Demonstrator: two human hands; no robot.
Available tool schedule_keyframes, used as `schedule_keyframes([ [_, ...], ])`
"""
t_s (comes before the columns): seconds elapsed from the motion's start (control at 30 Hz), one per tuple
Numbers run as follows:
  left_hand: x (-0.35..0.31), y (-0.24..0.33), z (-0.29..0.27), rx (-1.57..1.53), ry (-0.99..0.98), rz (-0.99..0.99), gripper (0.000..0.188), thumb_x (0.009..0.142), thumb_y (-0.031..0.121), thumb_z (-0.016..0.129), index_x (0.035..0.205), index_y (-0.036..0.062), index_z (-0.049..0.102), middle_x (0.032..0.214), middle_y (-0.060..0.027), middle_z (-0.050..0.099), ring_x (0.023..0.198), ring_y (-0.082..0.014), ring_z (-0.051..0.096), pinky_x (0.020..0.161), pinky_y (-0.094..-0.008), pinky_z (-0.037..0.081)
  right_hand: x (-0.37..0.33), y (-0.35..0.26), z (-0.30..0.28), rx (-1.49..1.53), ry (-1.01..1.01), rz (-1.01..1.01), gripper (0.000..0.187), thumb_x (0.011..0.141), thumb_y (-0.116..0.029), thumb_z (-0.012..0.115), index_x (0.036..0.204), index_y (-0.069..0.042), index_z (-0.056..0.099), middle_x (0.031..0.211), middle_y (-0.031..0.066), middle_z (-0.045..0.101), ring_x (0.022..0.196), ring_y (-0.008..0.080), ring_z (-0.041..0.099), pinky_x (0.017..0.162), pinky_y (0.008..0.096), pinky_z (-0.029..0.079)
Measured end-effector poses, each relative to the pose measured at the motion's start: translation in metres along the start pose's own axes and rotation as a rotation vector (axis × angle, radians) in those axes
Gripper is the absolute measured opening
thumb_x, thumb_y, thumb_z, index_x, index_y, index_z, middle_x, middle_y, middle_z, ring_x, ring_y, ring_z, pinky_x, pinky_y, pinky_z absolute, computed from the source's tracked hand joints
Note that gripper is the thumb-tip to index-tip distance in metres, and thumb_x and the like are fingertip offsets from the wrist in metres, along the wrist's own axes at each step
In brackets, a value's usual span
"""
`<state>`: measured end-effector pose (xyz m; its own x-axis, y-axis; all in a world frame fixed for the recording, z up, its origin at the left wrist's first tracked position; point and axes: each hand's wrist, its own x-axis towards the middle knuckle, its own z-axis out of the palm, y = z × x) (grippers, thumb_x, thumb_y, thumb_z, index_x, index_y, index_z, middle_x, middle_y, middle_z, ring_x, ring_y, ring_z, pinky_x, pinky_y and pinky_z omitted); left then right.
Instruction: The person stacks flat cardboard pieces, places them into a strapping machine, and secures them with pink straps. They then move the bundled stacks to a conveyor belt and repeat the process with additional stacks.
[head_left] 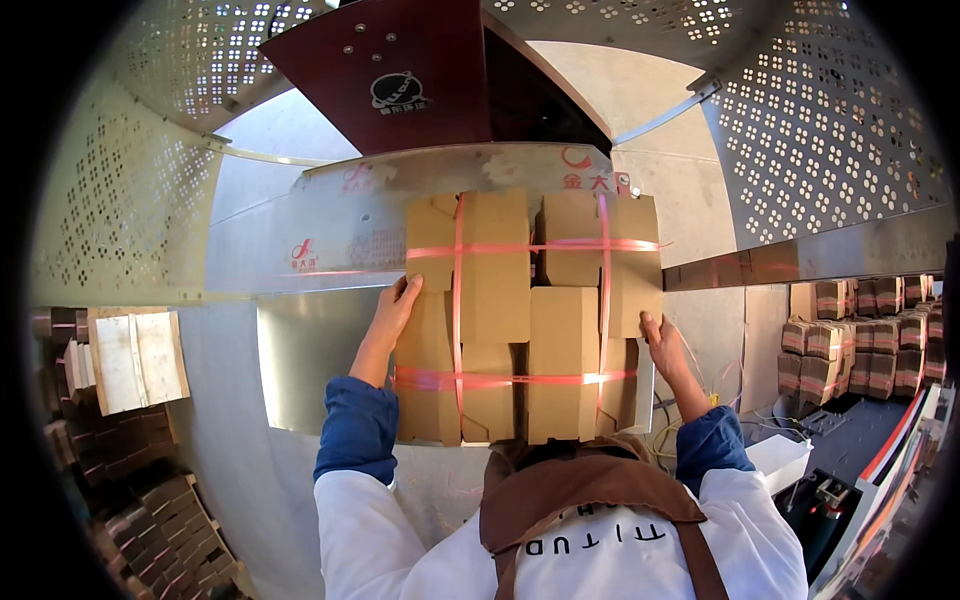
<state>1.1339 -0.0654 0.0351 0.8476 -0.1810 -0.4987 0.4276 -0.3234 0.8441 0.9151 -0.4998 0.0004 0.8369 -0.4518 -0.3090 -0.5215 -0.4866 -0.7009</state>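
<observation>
Between my hands is a bundle of flat brown cardboard boxes (pixel 490 310), tied with pink strapping bands (pixel 459 290) that cross it both ways. My left hand (pixel 392 312) grips its left side, thumb on top near the edge. On the opposite side my right hand (pixel 668 348) holds the right edge, thumb up and the other fingers mostly hidden beneath or behind. The bundle lies over a metal work surface (pixel 320 345), close in front of my brown apron (pixel 590 505). Its underside cannot be seen.
A dark red machine part (pixel 400 85) rises beyond the bundle. Perforated metal guards (pixel 810 130) stand on both sides. Strapped cardboard bundles (pixel 850 345) are stacked at the right, and more stacks (pixel 150 540) sit at lower left. A white tray (pixel 780 460) and loose cables lie near my right elbow.
</observation>
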Motion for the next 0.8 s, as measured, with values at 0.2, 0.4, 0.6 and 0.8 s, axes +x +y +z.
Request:
schedule_keyframes([
  [0.2, 0.003, -0.006, -0.001, 0.022, 0.026, -0.013, 0.061, 0.094, 0.044, 0.058, 0.129, -0.0054, 0.053, 0.120, -0.0133, 0.061, 0.107, -0.0182, 0.057, 0.091, -0.0308, 0.045, -0.004, -0.012, -0.003, -0.044, -0.012, 0.023, 0.068, 0.094, -0.057, 0.046, 0.103, 0.009, 0.061, 0.085, 0.0256, 0.068, 0.088, 0.0402, 0.067, 0.080, 0.0428, 0.049],
  [0.4, 0.004, -0.006, 0.001, 0.035, 0.026, 0.019, 0.060, 0.093, 0.044, 0.058, 0.128, -0.0046, 0.054, 0.119, -0.0127, 0.062, 0.107, -0.0181, 0.057, 0.091, -0.0305, 0.045, -0.003, -0.014, -0.005, -0.059, -0.015, 0.051, 0.071, 0.093, -0.060, 0.043, 0.105, 0.008, 0.060, 0.083, 0.0250, 0.068, 0.088, 0.0402, 0.066, 0.081, 0.0439, 0.049],
  [0.6, 0.001, 0.001, 0.004, 0.033, 0.010, 0.001, 0.061, 0.093, 0.044, 0.057, 0.130, -0.0047, 0.052, 0.122, -0.0136, 0.060, 0.109, -0.0196, 0.057, 0.092, -0.0312, 0.045, 0.001, 0.000, 0.002, -0.037, 0.008, 0.018, 0.071, 0.093, -0.060, 0.043, 0.104, 0.008, 0.060, 0.084, 0.0236, 0.068, 0.084, 0.0394, 0.066, 0.078, 0.0438, 0.049],
  [0.8, 0.005, -0.005, 0.003, 0.044, 0.046, -0.051, 0.064, 0.093, 0.045, 0.057, 0.132, -0.0043, 0.050, 0.125, -0.0146, 0.059, 0.112, -0.0206, 0.056, 0.094, -0.0317, 0.044, -0.003, -0.022, -0.004, 0.061, -0.015, 0.010, 0.066, 0.094, -0.056, 0.046, 0.104, 0.007, 0.060, 0.082, 0.0226, 0.067, 0.082, 0.0353, 0.066, 0.077, 0.0408, 0.049],
])
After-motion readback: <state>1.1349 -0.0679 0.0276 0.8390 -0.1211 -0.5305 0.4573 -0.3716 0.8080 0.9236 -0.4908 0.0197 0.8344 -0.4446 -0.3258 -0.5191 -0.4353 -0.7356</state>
